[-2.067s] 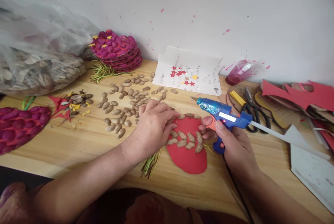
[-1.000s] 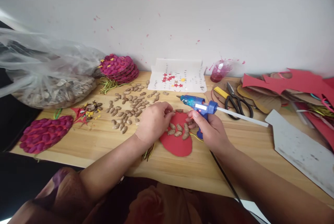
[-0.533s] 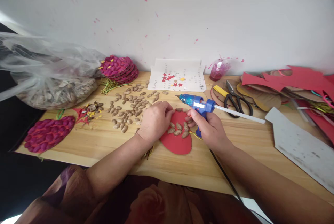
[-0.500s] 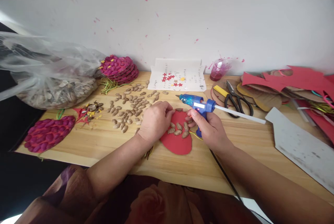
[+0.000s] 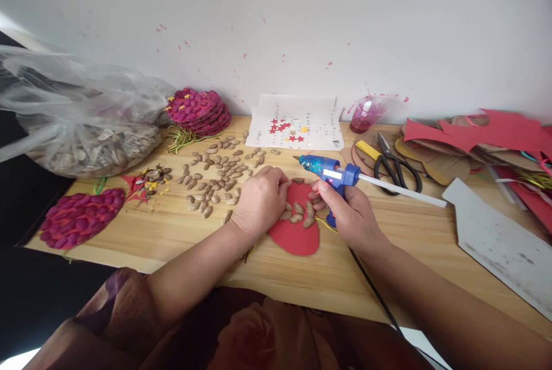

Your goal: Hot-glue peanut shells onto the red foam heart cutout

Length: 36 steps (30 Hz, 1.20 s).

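Observation:
My right hand (image 5: 359, 217) is wrapped around the handle of a blue glue gun (image 5: 334, 171), whose nozzle points left and a white glue stick (image 5: 394, 190) sticks out behind. Under both hands lies a red oval cutout (image 5: 297, 237). Several brown speckled seed-like shells (image 5: 298, 208) sit on it in a cluster, with a few more along its upper edge. My left hand (image 5: 263, 197) is closed over the cutout's left edge, thumb against fingers. What its fingertips press or hold is hidden. More loose shells (image 5: 209, 189) are spread over the table left of this hand.
A plastic bag of shells (image 5: 99, 148) stands at the left. Near it are a pink shell-covered piece (image 5: 81, 217) and a stack of similar pieces (image 5: 198, 111). Paper with stars (image 5: 297, 111), a pink-stained cup (image 5: 364, 117), scissors (image 5: 397, 168) and cardboard scraps (image 5: 431, 157) lie behind and right.
The whole view has shifted slightly. My left hand stays closed at the cutout's left edge, and my right hand still holds the glue gun in nearly the same pose.

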Motion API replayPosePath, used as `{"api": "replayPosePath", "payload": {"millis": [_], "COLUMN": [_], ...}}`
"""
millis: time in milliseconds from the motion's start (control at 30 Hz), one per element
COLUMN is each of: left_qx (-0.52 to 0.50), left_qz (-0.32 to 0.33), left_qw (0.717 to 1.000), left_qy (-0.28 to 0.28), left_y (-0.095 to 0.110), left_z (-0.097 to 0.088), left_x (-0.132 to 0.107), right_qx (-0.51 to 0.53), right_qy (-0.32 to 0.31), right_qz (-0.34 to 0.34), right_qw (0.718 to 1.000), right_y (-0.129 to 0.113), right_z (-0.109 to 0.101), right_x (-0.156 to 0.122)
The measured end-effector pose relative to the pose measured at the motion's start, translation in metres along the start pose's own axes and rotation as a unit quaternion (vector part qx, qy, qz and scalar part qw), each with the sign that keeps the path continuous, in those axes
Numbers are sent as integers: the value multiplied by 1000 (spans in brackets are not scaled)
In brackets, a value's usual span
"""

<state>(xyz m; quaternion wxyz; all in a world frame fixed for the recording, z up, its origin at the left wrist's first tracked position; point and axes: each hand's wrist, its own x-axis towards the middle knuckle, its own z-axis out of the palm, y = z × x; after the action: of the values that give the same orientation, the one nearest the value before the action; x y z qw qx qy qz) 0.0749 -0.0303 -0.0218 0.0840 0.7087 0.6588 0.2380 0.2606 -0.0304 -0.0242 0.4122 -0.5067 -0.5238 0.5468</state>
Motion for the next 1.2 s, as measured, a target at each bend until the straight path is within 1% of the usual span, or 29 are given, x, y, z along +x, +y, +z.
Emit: {"api": "replayPosePath", "payload": {"millis": [500, 767, 867, 967, 1100, 1200], "left_qx": [21, 5, -47, -142, -296, -351], "left_qz": [14, 8, -8, -28, -48, -94], "left_qw": [1000, 1000, 999, 989, 954, 932], "left_qy": [6, -13, -13, -14, -18, 8], "left_y": [-1, 2, -2, -11, -29, -43], "left_z": [3, -1, -7, -13, -26, -42], "left_x": [-1, -1, -2, -5, -10, -13], "right_qx": [-4, -18, -7, -7, 8, 11], "right_qy": [0, 1, 5, 7, 10, 9], "right_qz": [-11, -10, -4, 2, -6, 3], "right_qw": [1000, 1000, 1000, 1000, 1000, 1000], "right_y": [5, 6, 4, 2, 0, -1], "right_z": [0, -2, -2, -1, 0, 0], "right_x": [1, 2, 2, 2, 1, 2]}}
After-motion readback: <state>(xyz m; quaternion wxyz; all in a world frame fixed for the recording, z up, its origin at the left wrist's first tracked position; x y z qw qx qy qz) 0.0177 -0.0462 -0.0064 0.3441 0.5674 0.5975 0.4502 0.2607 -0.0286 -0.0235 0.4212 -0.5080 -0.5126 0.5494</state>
